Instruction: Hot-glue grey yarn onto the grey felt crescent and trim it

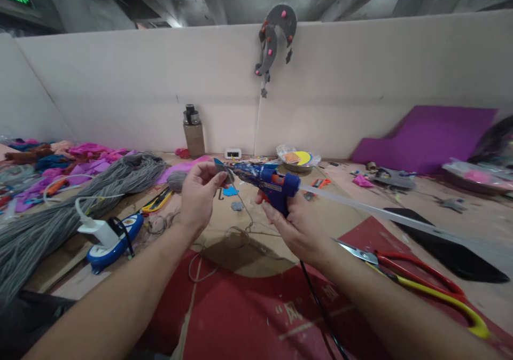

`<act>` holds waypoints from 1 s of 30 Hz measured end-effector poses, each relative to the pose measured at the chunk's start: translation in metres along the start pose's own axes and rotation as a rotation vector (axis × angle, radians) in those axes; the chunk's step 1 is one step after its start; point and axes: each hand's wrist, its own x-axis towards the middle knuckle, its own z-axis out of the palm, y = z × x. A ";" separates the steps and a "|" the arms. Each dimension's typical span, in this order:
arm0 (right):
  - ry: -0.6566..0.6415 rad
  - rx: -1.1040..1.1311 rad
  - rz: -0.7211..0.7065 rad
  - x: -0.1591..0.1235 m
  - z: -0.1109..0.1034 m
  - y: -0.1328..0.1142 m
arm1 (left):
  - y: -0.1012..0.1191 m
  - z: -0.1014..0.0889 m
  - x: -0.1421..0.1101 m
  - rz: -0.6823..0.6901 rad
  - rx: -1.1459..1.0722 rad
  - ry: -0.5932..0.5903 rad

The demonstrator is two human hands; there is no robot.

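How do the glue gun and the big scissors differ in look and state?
The glue gun is mostly blue; the big scissors have one red and one yellow handle. The glue gun is held up in the right hand, while the big scissors lie unheld. Both are hand tools.

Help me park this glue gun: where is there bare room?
Bare patches: the red sheet left of the black cable, and the tabletop between the orange tool and the pink scrap. It is crowded at left, around the grey yarn and blue power strip.

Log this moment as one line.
left hand: pinching small piece | right hand: gripping blue glue gun | nozzle: close to piece | scissors: lying at right
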 end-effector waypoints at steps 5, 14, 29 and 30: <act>0.002 -0.008 -0.014 0.000 0.000 -0.001 | -0.001 0.000 0.000 -0.001 0.014 0.008; -0.005 -0.002 -0.004 0.000 0.000 -0.002 | 0.002 0.001 0.000 0.006 -0.024 -0.015; -0.014 0.040 0.007 -0.001 -0.001 -0.003 | 0.004 0.001 0.000 -0.021 -0.129 -0.014; -0.016 0.058 0.014 -0.001 -0.001 -0.003 | 0.004 0.001 0.001 -0.036 -0.157 -0.011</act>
